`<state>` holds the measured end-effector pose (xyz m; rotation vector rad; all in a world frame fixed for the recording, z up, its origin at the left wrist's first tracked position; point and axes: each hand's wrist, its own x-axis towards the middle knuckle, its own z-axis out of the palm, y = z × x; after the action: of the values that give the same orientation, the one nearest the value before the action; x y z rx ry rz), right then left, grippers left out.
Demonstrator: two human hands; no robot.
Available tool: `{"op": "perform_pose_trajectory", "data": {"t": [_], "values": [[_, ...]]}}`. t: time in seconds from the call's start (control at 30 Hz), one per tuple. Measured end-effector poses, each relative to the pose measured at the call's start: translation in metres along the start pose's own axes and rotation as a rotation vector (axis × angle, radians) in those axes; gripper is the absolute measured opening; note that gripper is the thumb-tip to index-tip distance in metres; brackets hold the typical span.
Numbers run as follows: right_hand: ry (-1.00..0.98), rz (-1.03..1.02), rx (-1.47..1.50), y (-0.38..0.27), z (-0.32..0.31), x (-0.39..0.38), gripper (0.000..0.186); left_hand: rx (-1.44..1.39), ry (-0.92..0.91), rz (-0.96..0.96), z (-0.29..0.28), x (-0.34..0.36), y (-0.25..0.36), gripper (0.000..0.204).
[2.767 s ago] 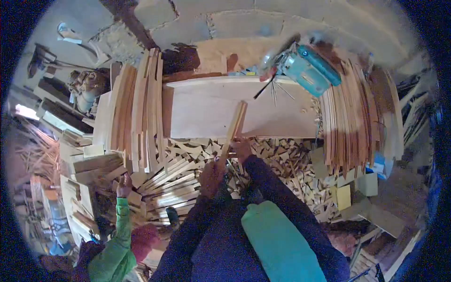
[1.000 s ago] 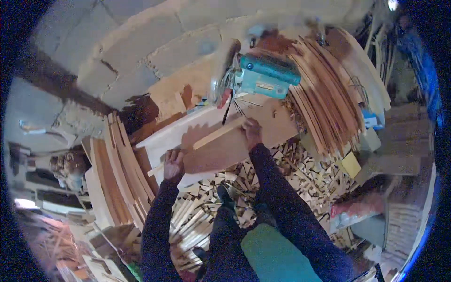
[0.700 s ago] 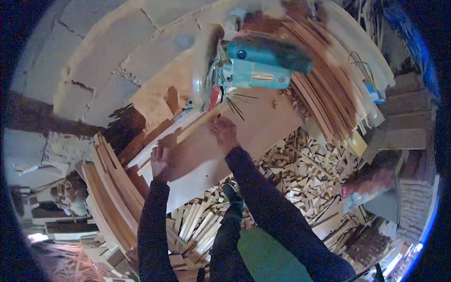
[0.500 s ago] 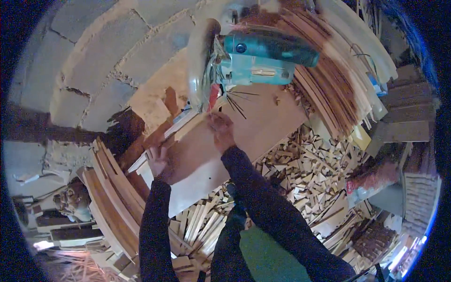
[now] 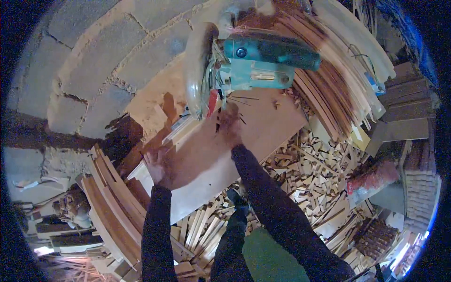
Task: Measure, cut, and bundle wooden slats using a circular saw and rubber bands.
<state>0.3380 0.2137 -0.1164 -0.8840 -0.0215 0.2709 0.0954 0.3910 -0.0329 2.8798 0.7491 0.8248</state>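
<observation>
A teal power saw (image 5: 263, 75) with a dark handle and a pale curved guard (image 5: 199, 80) stands over a flat wooden board (image 5: 263, 110). Just below the guard, close to the red piece (image 5: 213, 101), is my right hand (image 5: 229, 127); motion smears its fingers, and I cannot make out whether anything is in them. My left hand (image 5: 159, 165) rests at the board's left part with fingers spread, beside a pale wood strip (image 5: 185, 129) that runs toward the saw. No held object shows in the left hand.
Small offcuts (image 5: 305, 164) pile up right of the board. Long strips (image 5: 324, 89) are stacked behind at the right, with more curved strips (image 5: 112, 202) at the left. A block wall (image 5: 108, 61) rises at the far left. Thin sticks (image 5: 202, 230) lie below the board.
My right hand has shifted slightly right, away from the pale strip's end. My left hand has moved down a little. The saw stays in place.
</observation>
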Motion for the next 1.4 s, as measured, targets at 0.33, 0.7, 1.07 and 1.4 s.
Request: {"op": "perform_pose_trajectory", "data": {"t": [0.33,0.7,1.07,1.4], "values": [[-0.206,0.163,0.160,-0.023,-0.014,0.012,0.072,0.029,-0.042,0.124,-0.039,0.016,0.035,0.022],[-0.196,0.164,0.052,-0.011,0.010,0.005,0.061,-0.169,-0.063,-0.066,-0.015,-0.004,-0.020,0.013],[0.061,-0.133,-0.117,-0.058,-0.022,-0.083,0.035,0.192,-0.022,0.165,0.011,0.001,-0.032,0.047],[0.266,-0.220,-0.679,-0.237,-0.142,-0.193,0.019,0.123,-0.311,0.446,0.068,0.083,0.036,0.068]]}}
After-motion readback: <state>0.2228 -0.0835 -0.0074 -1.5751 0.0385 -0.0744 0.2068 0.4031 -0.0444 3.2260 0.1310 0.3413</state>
